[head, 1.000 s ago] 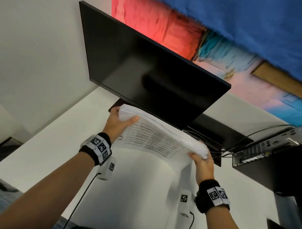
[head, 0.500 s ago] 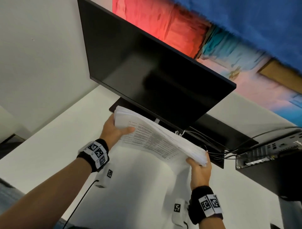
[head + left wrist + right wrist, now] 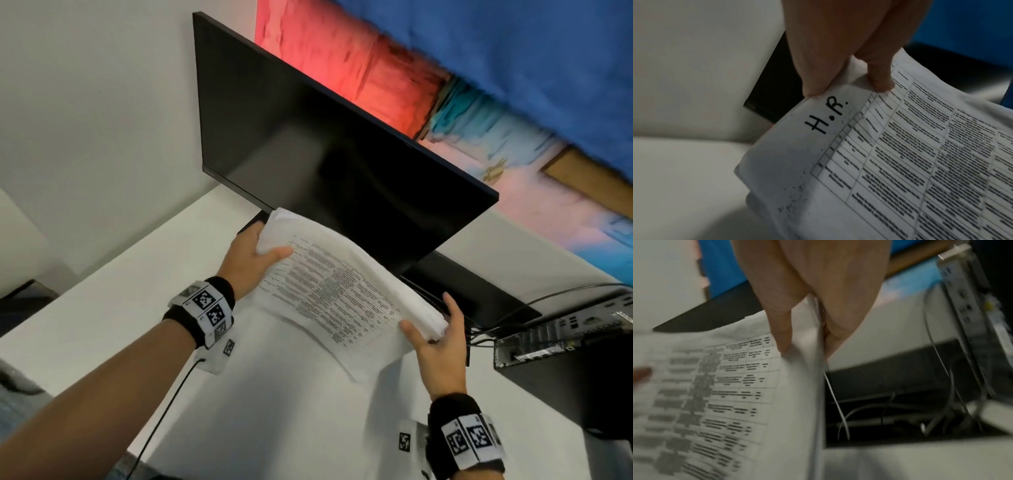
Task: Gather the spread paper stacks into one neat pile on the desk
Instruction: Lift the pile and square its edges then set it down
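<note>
My left hand (image 3: 247, 257) reaches forward with the forearm stretched out from the lower left, thumb (image 3: 279, 254) laid across the top of the paper stack (image 3: 342, 291) and the fingers tucked beneath its far corner, a firm grip. My right hand (image 3: 436, 346) comes up from the lower right, palm turned inward, thumb on top and fingers extended along the stack's right edge. Both wrists wear black bands with marker tags.
</note>
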Demonstrator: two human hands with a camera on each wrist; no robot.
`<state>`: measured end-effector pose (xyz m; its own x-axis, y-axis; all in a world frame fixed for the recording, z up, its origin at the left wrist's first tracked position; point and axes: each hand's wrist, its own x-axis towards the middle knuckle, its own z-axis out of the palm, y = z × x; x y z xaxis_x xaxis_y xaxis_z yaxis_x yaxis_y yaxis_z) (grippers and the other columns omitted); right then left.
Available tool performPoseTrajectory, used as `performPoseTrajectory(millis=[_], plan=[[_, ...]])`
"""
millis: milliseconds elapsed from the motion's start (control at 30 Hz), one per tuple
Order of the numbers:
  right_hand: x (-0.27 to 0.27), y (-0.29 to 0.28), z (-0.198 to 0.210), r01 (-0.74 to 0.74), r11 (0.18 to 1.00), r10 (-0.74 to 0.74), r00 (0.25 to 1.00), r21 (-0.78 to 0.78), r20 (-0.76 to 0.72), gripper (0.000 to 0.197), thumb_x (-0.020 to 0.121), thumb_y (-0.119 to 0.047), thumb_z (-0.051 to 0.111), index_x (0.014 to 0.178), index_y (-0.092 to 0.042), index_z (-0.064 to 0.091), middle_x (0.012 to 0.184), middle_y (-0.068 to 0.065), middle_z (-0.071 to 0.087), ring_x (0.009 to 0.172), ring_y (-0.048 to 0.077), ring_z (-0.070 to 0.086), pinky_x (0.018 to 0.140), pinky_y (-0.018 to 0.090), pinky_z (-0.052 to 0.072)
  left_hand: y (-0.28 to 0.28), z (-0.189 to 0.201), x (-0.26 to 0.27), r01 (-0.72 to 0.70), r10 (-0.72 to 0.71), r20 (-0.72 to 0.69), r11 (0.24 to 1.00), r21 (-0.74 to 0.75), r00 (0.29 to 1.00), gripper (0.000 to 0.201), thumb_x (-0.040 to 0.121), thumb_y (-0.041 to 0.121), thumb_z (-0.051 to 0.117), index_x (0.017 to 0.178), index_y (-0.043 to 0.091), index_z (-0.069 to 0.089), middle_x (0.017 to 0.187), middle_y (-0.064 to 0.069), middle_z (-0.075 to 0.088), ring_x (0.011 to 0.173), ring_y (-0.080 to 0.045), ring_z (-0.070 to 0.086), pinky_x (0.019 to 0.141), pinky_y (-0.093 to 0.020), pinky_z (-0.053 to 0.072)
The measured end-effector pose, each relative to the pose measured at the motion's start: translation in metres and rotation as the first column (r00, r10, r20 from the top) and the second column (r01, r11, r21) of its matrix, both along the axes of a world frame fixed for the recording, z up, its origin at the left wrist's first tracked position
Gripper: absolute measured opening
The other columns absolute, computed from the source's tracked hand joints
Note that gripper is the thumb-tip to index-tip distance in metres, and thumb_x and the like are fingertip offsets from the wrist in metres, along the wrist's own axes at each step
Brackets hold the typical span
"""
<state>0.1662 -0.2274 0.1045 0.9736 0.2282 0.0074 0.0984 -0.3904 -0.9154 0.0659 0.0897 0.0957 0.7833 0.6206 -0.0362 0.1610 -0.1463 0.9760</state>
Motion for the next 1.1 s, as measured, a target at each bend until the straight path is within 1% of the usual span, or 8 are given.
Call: performPoseTrajectory(millis=[167, 300, 467, 633, 767, 900, 1000, 1100], plan=[[-0.003, -0.001, 0.03, -0.295, 0.866, 0.315, 0.949, -0.404, -0.018, 0.053, 0.088, -0.029, 0.073, 0.138, -0.025, 0.057, 0.117, -0.003, 0.069, 0.101, 0.012, 0.067, 0.073, 0.015, 0.055, 0.018, 0.05, -0.003, -0.002, -0.013, 0.077, 0.981, 0.193, 0.997, 0.046, 0.082, 0.025, 0.08, 0.106, -0.007, 0.058, 0.101, -0.019, 0.069, 0.087, -0.03, 0.066, 0.078, -0.046, 0.056], [-0.024, 0.014, 0.036, -0.453, 0.83, 0.44, 0.89, -0.326, -0.118, 0.026, 0.094, -0.024, 0.066, 0.12, -0.027, 0.069, 0.106, -0.01, 0.076, 0.088, 0.008, 0.073, 0.058, 0.024, 0.06, 0.036, 0.06, -0.003, -0.032, 0.021, 0.044, 0.964, 0.264, 0.999, 0.044, 0.08, 0.032, 0.081, 0.093, 0.0, 0.053, 0.089, -0.009, 0.058, 0.078, -0.021, 0.055, 0.073, -0.043, 0.051], [-0.044, 0.027, 0.016, -0.337, 0.941, 0.324, 0.925, -0.035, -0.201, 0.015, 0.093, -0.007, 0.066, 0.099, -0.016, 0.077, 0.088, -0.003, 0.082, 0.068, 0.008, 0.072, 0.048, 0.023, 0.05, 0.031, 0.028, -0.015, -0.146, 0.184, -0.072, 0.919, 0.366, 0.98, 0.096, 0.073, 0.073, 0.05, 0.137, 0.002, 0.042, 0.141, -0.014, 0.043, 0.133, -0.03, 0.043, 0.112, -0.05, 0.036], [-0.073, 0.052, -0.018, -0.23, 0.965, 0.26, 0.906, 0.127, -0.334, 0.02, 0.092, -0.01, 0.066, 0.111, -0.011, 0.073, 0.101, 0.004, 0.082, 0.085, 0.02, 0.075, 0.056, 0.026, 0.054, 0.002, -0.029, -0.064, 0.004, -0.069, -0.409, 0.988, -0.156, 0.91, 0.112, 0.082, 0.072, 0.055, 0.157, 0.001, 0.012, 0.164, -0.015, 0.024, 0.148, -0.031, 0.032, 0.121, -0.047, 0.03], [-0.09, 0.076, -0.044, -0.211, 0.961, 0.27, 0.862, 0.181, -0.429, 0.023, 0.093, -0.01, 0.066, 0.114, -0.015, 0.072, 0.108, 0.004, 0.08, 0.101, 0.029, 0.075, 0.068, 0.037, 0.059, 0.001, -0.055, -0.098, -0.105, -0.098, -0.277, 0.765, -0.635, 0.956, 0.062, 0.092, 0.041, 0.066, 0.133, -0.004, 0.059, 0.123, -0.016, 0.073, 0.105, -0.027, 0.073, 0.101, -0.044, 0.054], [-0.106, 0.097, -0.058, -0.351, 0.915, 0.401, 0.751, 0.197, -0.524, 0.027, 0.093, -0.01, 0.067, 0.118, -0.018, 0.071, 0.108, -0.002, 0.081, 0.098, 0.017, 0.076, 0.072, 0.032, 0.062, 0.027, -0.058, -0.125, -0.155, 0.073, -0.186, 0.866, -0.476, 0.98, 0.018, 0.093, 0.008, 0.067, 0.109, 0.003, 0.072, 0.096, -0.009, 0.08, 0.076, -0.019, 0.077, 0.072, -0.033, 0.062], [-0.114, 0.105, -0.072, -0.401, 0.902, 0.405, 0.664, 0.157, -0.629, 0.037, 0.088, -0.015, 0.074, 0.123, -0.004, 0.066, 0.086, 0.005, 0.079, 0.077, 0.016, 0.075, 0.074, 0.03, 0.062, 0.063, -0.064, -0.144, -0.151, 0.047, -0.319, 0.939, -0.308, 0.947, 0.02, 0.092, 0.012, 0.068, 0.111, 0.006, 0.069, 0.101, -0.012, 0.077, 0.089, -0.029, 0.073, 0.083, -0.042, 0.06], [-0.114, 0.1, -0.088, -0.378, 0.921, 0.339, 0.662, 0.093, -0.668, 0.071, 0.064, -0.047, 0.086, 0.116, -0.002, 0.07, 0.094, 0.023, 0.079, 0.076, 0.026, 0.075, 0.07, 0.028, 0.06, 0.109, -0.076, -0.16, -0.062, 0.061, -0.591, 0.998, 0.019, 0.805, 0.03, 0.092, 0.019, 0.066, 0.118, 0.004, 0.068, 0.117, -0.018, 0.071, 0.107, -0.035, 0.068, 0.093, -0.039, 0.052]])
